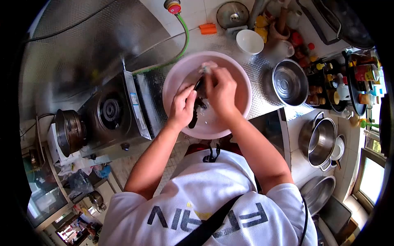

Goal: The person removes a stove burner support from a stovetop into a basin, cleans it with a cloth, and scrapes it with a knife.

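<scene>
Over a pale pink basin (169, 84), both hands are close together. My left hand (183, 106) is closed around a long, dark, slender thing (198, 84); its kind does not show clearly. Below that hand, a dark, curved length (193, 119) hangs or lies against the basin's inside. My right hand (221, 86) is closed, its fingers bent at the upper end of the dark thing and smeared by motion. What its fingertips pinch is hidden. Dark, bumpy bits (200, 103) show between the hands, low in the basin.
A gas stove (111, 112) is at left, a green hose (186, 37) behind the basin. A white bowl (250, 42), a steel bowl (289, 82) and crowded bottles (342, 90) stand at right. Below them is a steel pot (317, 141).
</scene>
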Available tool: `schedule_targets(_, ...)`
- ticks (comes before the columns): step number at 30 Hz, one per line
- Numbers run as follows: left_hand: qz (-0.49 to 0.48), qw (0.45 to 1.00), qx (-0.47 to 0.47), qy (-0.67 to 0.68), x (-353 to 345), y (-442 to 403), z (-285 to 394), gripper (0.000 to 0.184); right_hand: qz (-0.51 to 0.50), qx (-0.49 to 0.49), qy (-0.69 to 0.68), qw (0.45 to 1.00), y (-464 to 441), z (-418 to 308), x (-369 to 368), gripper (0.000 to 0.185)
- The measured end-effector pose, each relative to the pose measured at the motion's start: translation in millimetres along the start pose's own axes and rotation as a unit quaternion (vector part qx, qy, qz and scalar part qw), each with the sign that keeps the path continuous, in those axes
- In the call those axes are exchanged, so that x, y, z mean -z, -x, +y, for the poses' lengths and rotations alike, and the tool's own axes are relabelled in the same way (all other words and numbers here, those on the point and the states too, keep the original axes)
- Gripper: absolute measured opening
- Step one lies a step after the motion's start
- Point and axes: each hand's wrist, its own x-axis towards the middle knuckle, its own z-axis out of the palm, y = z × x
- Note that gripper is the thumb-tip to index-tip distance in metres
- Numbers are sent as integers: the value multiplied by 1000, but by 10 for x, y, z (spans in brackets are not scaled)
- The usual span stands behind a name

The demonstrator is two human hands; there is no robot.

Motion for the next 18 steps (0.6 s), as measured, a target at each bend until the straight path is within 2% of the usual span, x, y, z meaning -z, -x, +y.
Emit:
schedule_targets(2,-13,1000,5,-1,26,-4,96,25,37,-34,14,999,-63,212,-72,18)
schedule_targets(4,-12,1000,11,-11,14,-28,115,26,74,-39,2,997,-21,107,-105,16)
schedule_targets(5,-1,1000,-8,-9,7,-35,83,24,52,-53,-17,997,54,41,-93,15)
schedule_targets(6,-7,1000,12,8,31,-35,43,24,30,-68,-39,996,140,-33,-99,15)
schedule_targets(7,-14,999,31,24,70,-30,3,23,32,-38,-66,997,212,-98,-135,12)
schedule_targets(8,-22,998,51,42,100,-12,-25,23,-17,-29,-87,996,310,-157,-115,13)
schedule_targets(9,-16,996,42,77,116,-1,-33,24,-37,-45,-127,990,348,-183,-92,13)
schedule_targets(10,-4,987,81,137,107,3,-31,27,-56,-58,-167,983,343,-188,-87,14)
schedule_targets(12,23,953,165,252,108,89,2,32,-90,-78,-145,982,378,-108,-83,17)
schedule_targets(13,45,950,179,252,113,106,-23,37,-108,-87,-134,981,393,-37,-77,18)
schedule_targets(14,48,923,220,313,165,130,-42,38,-136,-110,-111,978,412,54,-82,20)
schedule_targets(16,48,917,246,311,254,142,-136,39,-195,-156,-66,966,458,223,-74,25)
schedule_targets(17,50,929,232,284,288,137,-162,40,-263,-108,-1,959,465,303,-31,23)
schedule_targets(18,59,918,242,310,307,103,-151,39,-276,-92,67,954,515,354,-70,21)
